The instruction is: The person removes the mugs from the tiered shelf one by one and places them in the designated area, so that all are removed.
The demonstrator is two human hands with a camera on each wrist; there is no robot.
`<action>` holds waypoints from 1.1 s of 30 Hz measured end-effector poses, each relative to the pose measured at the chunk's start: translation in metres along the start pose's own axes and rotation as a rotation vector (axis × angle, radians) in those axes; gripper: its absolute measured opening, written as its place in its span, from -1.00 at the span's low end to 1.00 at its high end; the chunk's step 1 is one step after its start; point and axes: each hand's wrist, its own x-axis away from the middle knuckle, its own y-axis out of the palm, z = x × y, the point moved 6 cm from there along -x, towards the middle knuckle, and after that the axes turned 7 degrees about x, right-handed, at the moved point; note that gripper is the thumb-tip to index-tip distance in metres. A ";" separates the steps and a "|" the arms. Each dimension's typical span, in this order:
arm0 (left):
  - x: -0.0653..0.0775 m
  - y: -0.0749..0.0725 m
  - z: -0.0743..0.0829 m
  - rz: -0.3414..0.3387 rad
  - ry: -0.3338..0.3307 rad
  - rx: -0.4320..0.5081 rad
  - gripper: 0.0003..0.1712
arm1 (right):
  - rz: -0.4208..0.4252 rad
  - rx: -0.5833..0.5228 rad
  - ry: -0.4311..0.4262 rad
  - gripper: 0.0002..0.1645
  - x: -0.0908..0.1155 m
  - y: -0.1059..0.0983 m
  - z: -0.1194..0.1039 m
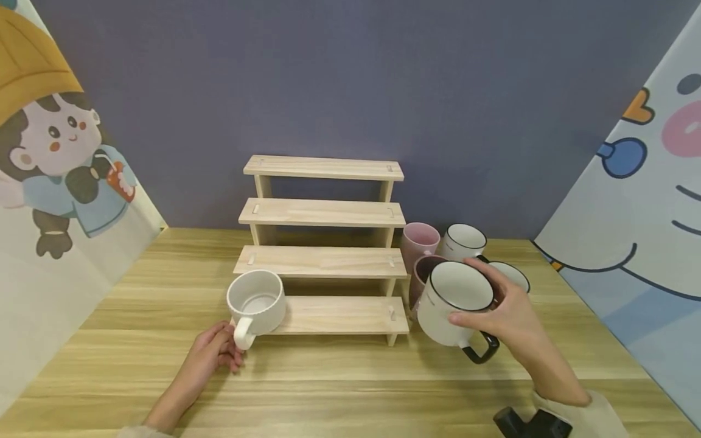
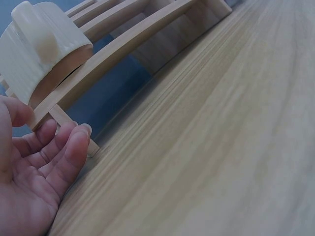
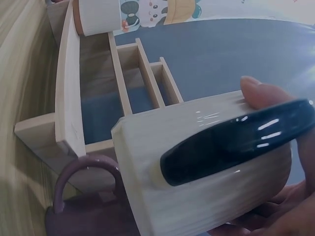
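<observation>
My right hand [image 1: 512, 313] grips a white mug [image 1: 440, 313] with a black rim and black handle, off to the right of a stepped wooden rack [image 1: 339, 315]. In the right wrist view, the fingers wrap the mug's body and its black handle [image 3: 231, 142] faces the camera. A plain white mug [image 1: 268, 316] stands on the left end of the lowest step, its handle towards me. Beside it, my left hand [image 1: 205, 356] pinches that step's end; the left wrist view shows the thumb above and the fingers curled beneath.
Right of the rack stand a pink mug [image 1: 417, 243], a darker mauve mug [image 1: 418, 286] and a white black-rimmed mug [image 1: 462, 242]. Another white mug [image 1: 517, 277] is partly hidden behind my right hand. A grey-blue panel [image 1: 328, 79] rises behind the wooden table [image 1: 328, 395].
</observation>
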 end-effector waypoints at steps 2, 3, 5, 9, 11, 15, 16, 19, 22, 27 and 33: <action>0.001 0.000 0.000 0.002 0.003 -0.001 -0.67 | 0.007 -0.007 -0.001 -0.01 0.000 -0.002 0.002; 0.001 -0.001 0.000 0.002 0.005 0.001 -0.67 | 0.011 -0.014 -0.002 -0.01 0.001 -0.003 0.003; 0.002 -0.001 0.000 0.001 0.008 0.006 -0.68 | 0.014 -0.011 0.000 -0.01 0.001 -0.005 0.004; 0.002 -0.001 0.000 0.000 0.009 0.009 -0.68 | 0.016 0.010 -0.004 -0.02 0.003 -0.010 0.004; 0.002 -0.001 -0.001 -0.003 0.006 0.006 -0.68 | 0.018 0.007 -0.006 -0.03 0.003 -0.012 0.004; 0.001 0.000 -0.001 -0.009 0.000 0.005 -0.67 | 0.026 -0.011 0.005 -0.05 0.005 -0.015 0.009; 0.001 0.000 -0.002 -0.011 -0.003 0.005 -0.67 | 0.029 -0.007 0.011 -0.05 0.006 -0.016 0.010; 0.001 0.000 -0.001 -0.008 -0.010 0.003 -0.68 | 0.038 0.008 0.032 -0.04 0.008 -0.019 0.015; 0.001 0.000 -0.001 -0.003 -0.018 0.003 -0.68 | 0.051 0.044 0.052 -0.04 0.009 -0.022 0.019; 0.000 0.000 0.000 0.005 -0.020 0.003 -0.69 | 0.064 0.053 0.068 -0.05 0.010 -0.026 0.023; -0.001 -0.001 0.000 0.013 -0.026 0.000 -0.69 | 0.072 0.009 0.073 -0.03 0.010 -0.029 0.030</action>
